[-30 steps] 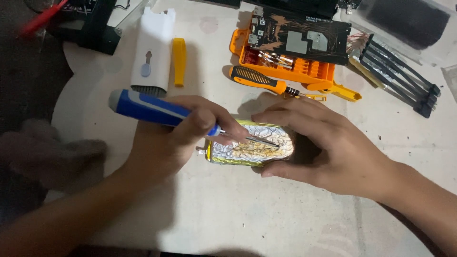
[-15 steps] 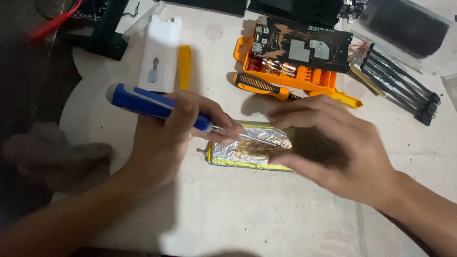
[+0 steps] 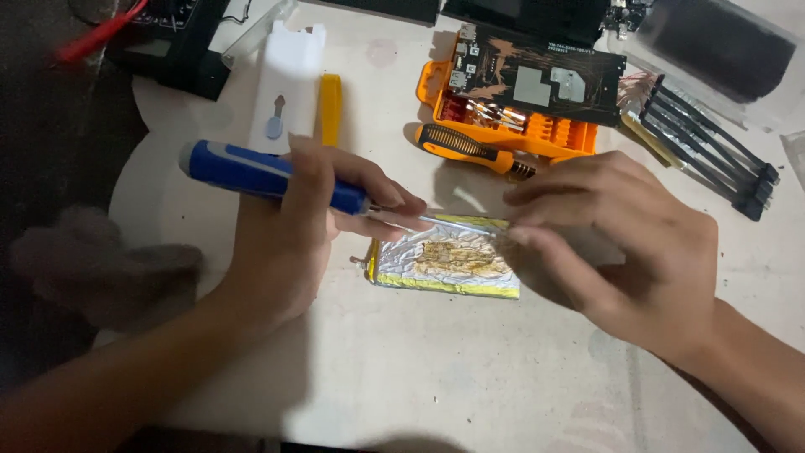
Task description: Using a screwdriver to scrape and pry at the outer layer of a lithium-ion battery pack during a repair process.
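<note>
Between the two hands, a flat silver foil battery pouch with yellow edging (image 3: 444, 264) lies on the white round tabletop (image 3: 436, 369), its top smeared with brownish glue. The left hand (image 3: 289, 243) clenches a blue-handled screwdriver (image 3: 268, 174), tip over the pouch's upper edge; the right hand (image 3: 625, 243) presses fingertips on its right end. Bare table spreads below the pouch, while an orange bit tray (image 3: 537, 134) crowds just above.

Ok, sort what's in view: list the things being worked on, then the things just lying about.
In hand: left hand, blue-handled screwdriver, silver foil battery pouch with yellow edges, right hand.
Lying about: orange bit tray, dark circuit board, orange-black screwdriver, yellow pry tool, white case.
</note>
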